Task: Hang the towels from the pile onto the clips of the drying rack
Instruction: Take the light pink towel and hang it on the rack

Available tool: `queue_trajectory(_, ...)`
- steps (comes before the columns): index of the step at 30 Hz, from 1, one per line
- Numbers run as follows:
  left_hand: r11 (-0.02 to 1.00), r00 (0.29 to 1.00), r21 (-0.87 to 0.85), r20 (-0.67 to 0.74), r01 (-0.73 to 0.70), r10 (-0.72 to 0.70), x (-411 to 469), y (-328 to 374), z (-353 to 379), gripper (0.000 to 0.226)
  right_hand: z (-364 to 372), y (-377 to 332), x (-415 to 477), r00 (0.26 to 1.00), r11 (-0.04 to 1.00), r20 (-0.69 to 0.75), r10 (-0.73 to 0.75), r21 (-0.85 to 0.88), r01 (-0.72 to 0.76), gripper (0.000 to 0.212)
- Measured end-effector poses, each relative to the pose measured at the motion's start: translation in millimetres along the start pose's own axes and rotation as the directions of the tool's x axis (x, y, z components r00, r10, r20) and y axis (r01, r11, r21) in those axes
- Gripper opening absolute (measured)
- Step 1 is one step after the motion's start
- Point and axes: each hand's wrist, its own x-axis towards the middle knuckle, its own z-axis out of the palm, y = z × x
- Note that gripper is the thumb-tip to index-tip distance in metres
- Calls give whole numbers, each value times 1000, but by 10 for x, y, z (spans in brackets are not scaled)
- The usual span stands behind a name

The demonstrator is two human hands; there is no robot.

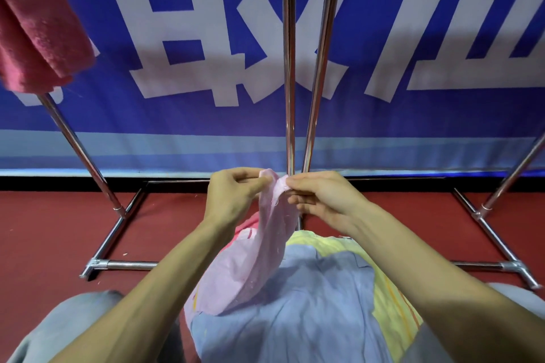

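A person's two bare arms reach forward toward a chrome rack point(289, 68).

At the rack's far left, high up, a red towel point(38, 23) hangs in thick folds and hides the top of the rack's slanted left pole. Behind the rack runs a blue banner point(206, 118) with large white characters. The rack's base bars rest on a dark red floor point(44, 230).

In front of the rack's two centre poles, near their foot, the left hand point(233, 197) pinches the top edge of a pink towel point(259, 259) between thumb and curled fingers. Just to its right, the right hand point(321, 200) grasps the same edge the same way, thumb above and fingers curled beneath. The hands are very close, with only a small fold of cloth between them.

The pink towel is raised in front of the rack. It trails down from the hands toward the person, and its lower end lies on the pile point(309, 318). The pile hides the middle of the rack's near base bar. A blue towel point(295, 333) lies on top of it, and a yellow towel point(389, 303) shows along its right side.

Nearer the person than the rack's base, grey trousers point(73, 318) show at both lower corners.
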Motion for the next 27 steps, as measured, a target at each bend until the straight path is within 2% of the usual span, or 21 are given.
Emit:
queue_trajectory(4, 997, 996, 30, 63, -67, 65, -70, 51, 16, 14, 18, -3, 26, 999, 1000, -40, 13, -26, -14, 6)
queue_trajectory(7, 982, 977, 77, 138, -175, 163, -152, 91, 27, 14, 11, -4, 22, 998, 999, -51, 31, -42, -33, 17)
queue_trajectory(10, 942, 955, 201, 184, -268, 232, -156, 104, -7, 21, 6, -42, 7, 996, 997, -24, 80, 25, -80, 17)
queue_trajectory(13, 877, 939, 337, 168, -342, 301, -137, 93, -31, 27, -6, -84, -12, 994, 991, 30, 102, 83, -104, 22)
queue_trajectory(17, 832, 917, 385, 161, -399, 365, -123, 98, -43, 13, -33, -98, -13, 998, 998, 50, 48, -31, -46, 23)
queue_trajectory(19, 835, 928, 406, 152, -372, 339, -108, 105, -54, 13, -85, -128, -8, 999, 980, -30, -20, -198, 14, 23)
queue_trajectory(22, 843, 946, 428, 134, -325, 296, -61, 105, -92, 13, -171, -109, 34, 964, 828, -121, -239, -543, 137, 14)
queue_trajectory(23, 846, 946, 424, 141, -323, 291, -51, 110, -99, 13, -185, -76, 46, 956, 769, -94, -279, -617, 164, 21)
queue_trajectory(25, 840, 936, 414, 181, -351, 302, -45, 132, -106, 16, -178, 2, 65, 964, 664, 28, -265, -720, 203, 51)
queue_trajectory(26, 839, 927, 398, 207, -371, 312, -52, 150, -108, 22, -155, 36, 80, 963, 607, 94, -251, -760, 232, 60)
queue_trajectory(27, 839, 918, 381, 233, -389, 320, -61, 169, -113, 28, -123, 56, 92, 954, 548, 156, -254, -790, 275, 60)
